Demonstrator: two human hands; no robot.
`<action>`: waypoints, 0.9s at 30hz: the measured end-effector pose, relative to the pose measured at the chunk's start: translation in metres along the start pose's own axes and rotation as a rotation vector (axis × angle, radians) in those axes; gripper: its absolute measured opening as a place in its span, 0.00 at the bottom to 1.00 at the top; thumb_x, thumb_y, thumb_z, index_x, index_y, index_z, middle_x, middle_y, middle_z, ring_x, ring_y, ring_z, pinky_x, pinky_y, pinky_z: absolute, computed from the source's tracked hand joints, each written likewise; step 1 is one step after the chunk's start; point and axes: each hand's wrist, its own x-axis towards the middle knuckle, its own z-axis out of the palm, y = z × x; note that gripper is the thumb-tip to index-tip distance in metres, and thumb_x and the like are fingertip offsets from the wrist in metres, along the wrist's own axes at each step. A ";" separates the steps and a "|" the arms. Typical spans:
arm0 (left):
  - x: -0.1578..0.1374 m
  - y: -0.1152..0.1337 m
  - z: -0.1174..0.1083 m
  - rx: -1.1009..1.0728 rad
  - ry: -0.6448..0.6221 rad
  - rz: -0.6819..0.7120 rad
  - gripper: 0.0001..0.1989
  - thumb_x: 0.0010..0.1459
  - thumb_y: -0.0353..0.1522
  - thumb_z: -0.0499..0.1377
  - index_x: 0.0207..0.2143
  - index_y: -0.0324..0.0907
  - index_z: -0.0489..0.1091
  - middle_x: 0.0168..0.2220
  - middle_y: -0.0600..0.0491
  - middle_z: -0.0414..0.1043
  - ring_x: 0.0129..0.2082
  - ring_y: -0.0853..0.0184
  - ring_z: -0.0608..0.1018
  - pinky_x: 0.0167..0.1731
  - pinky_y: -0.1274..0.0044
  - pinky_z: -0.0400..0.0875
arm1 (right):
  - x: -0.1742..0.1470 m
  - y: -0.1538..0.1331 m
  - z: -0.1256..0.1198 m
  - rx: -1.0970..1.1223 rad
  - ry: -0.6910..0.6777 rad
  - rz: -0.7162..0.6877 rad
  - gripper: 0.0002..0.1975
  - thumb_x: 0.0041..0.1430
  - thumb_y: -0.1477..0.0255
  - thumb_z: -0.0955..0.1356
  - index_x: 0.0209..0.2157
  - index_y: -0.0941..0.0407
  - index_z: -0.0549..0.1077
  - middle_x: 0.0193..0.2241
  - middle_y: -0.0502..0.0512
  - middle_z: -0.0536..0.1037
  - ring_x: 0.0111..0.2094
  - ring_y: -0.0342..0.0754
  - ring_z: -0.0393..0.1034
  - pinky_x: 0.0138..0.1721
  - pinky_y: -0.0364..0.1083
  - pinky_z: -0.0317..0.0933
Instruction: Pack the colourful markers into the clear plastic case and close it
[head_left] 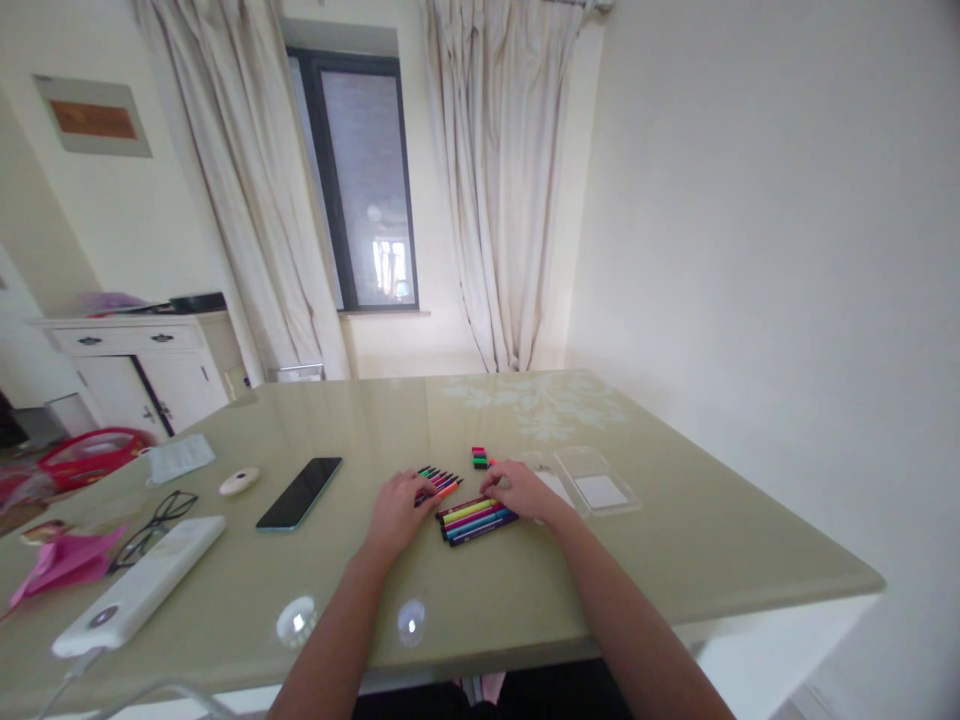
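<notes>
On the table, my left hand (399, 507) curls closed over the near ends of several uncapped markers (441, 480). Their dark tips point away to the right, and an orange one is nearest the thumb. My right hand (517, 486) is bent in a pinch at the upper right end of a row of capped markers (472, 521), in yellow, magenta, blue and dark purple. Whatever lies between its fingertips is too small to make out. Just beyond the right fingers sit several loose marker caps (479, 457), pink, green and dark, with a bit of orange beside them.
Right of my right hand lies an open clear plastic case (600, 490) with a white insert. Leftward are a black phone (300, 492), a round cream object (239, 481), eyeglasses (155, 525), a white power bank (142, 585) with a cable, a face mask (180, 457) and pink material (71, 562).
</notes>
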 end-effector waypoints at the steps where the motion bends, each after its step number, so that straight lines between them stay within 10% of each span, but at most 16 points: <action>1: 0.000 -0.001 0.000 -0.003 0.007 -0.002 0.06 0.59 0.36 0.62 0.35 0.46 0.79 0.38 0.51 0.77 0.43 0.60 0.76 0.44 0.73 0.65 | 0.003 0.001 0.001 -0.022 0.008 0.001 0.08 0.57 0.75 0.69 0.34 0.52 0.82 0.36 0.52 0.83 0.41 0.50 0.74 0.48 0.48 0.62; 13: -0.003 -0.028 -0.008 0.237 0.170 -0.429 0.15 0.66 0.36 0.52 0.47 0.46 0.77 0.49 0.46 0.76 0.50 0.54 0.74 0.45 0.68 0.67 | 0.030 -0.005 0.013 -0.477 0.052 0.112 0.07 0.63 0.73 0.68 0.40 0.54 0.79 0.42 0.58 0.80 0.46 0.52 0.71 0.48 0.46 0.59; 27: -0.003 -0.042 -0.009 0.223 0.116 -0.456 0.17 0.67 0.36 0.50 0.43 0.41 0.79 0.44 0.40 0.77 0.45 0.53 0.77 0.43 0.68 0.68 | 0.022 -0.002 0.021 -0.227 0.189 0.028 0.07 0.57 0.78 0.69 0.35 0.54 0.78 0.36 0.56 0.81 0.41 0.53 0.71 0.46 0.50 0.60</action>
